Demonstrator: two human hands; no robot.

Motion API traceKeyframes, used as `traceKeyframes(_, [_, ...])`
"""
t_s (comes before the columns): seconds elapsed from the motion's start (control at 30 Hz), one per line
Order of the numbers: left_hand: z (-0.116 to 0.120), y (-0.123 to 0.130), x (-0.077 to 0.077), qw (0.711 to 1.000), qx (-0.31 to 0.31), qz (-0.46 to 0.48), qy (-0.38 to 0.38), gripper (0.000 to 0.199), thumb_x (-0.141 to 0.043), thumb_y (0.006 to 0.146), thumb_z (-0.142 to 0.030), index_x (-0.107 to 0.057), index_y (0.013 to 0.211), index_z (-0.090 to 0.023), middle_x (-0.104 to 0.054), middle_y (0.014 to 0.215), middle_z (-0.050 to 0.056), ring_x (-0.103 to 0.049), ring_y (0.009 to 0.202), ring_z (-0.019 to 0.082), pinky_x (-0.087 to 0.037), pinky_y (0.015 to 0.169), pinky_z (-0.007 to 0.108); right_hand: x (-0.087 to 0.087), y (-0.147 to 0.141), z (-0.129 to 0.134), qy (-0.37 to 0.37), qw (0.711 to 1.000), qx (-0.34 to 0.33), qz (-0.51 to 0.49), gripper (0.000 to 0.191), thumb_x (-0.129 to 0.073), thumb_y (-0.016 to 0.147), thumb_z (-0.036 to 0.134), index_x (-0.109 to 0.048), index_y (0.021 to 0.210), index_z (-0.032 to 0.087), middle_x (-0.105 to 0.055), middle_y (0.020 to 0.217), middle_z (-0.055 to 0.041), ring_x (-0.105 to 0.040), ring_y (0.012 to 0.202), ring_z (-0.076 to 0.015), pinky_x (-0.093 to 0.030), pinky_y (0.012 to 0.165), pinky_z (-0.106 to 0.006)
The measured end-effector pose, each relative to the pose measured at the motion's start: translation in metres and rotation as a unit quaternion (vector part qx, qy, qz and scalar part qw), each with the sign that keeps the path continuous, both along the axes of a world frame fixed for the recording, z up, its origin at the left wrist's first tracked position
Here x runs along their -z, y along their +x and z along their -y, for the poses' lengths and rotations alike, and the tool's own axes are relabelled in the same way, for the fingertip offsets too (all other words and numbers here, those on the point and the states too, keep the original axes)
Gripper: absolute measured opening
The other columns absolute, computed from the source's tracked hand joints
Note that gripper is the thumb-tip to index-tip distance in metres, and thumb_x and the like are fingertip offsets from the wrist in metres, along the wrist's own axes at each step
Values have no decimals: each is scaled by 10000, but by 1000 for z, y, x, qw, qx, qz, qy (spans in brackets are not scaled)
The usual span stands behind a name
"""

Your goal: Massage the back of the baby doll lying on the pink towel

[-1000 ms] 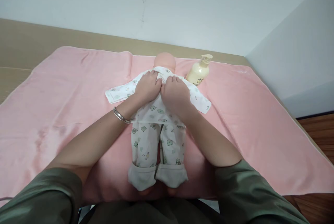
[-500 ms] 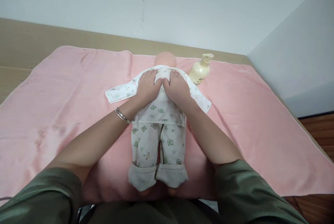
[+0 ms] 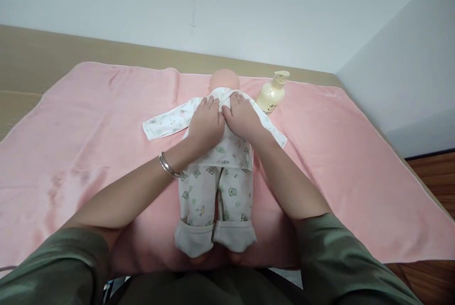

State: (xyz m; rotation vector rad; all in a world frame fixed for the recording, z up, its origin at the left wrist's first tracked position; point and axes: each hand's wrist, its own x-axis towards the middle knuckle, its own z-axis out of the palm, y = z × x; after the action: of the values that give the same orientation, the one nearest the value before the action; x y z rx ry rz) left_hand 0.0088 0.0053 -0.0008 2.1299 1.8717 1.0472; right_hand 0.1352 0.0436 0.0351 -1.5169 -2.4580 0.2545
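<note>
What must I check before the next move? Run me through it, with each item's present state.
1. Left hand on the patterned top: ok, laid over the doll's upper body.
2. Right hand on the top: ok, alongside the left.
3. Top smooth at the neck: not ok, creased near the fingertips.
4. Bangle clear of the clothes: cannot tell; they overlap in this view.
5. Pump bottle standing: ok, on the pink blanket beyond the nearer sleeve.
6. Trouser cuffs unfolded: not ok, both are turned up.
</note>
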Motion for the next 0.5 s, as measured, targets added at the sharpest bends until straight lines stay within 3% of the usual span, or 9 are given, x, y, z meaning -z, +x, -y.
traceKeyframes(0.17, [-17,-19,-2,997,-6,54,-55,564,-403,926,-278,-579,1425,-84,-559,1542,177,-449,1500,365,-310,1299,563,0,-12,31,75,995,-12,71,518,-281,1037,192,-572,1366,-84,-575,1446,-315,-517,1406,-426,-364,1238,-547])
traceKeyframes(0.27, [-24,-28,-3,997,1,71,-44,526,-394,936,-331,-642,1354,-130,-654,1438,139,-552,1398,329,-385,1261,517,-7,-13,41,67,993,-20,95,496,-317,1040,194,-577,1334,-109,-610,1369,-335,-546,1366,-427,-405,1206,-522])
traceKeyframes(0.37, [-20,-25,-5,998,-9,49,-42,542,-363,962,-337,-608,1387,-106,-633,1453,158,-550,1392,308,-399,1250,480,-13,-5,28,-2,1000,7,13,509,-305,1073,296,-596,1330,-34,-644,1352,-278,-570,1343,-382,-493,1121,-503])
traceKeyframes(0.5, [-4,-9,-8,998,-34,-45,-29,533,-295,1002,-269,-584,1369,-12,-629,1404,243,-543,1394,338,-364,1259,487,-9,10,-3,-36,997,3,-69,598,-340,1071,372,-456,1497,-31,-465,1594,-238,-402,1517,-331,-344,1268,-465])
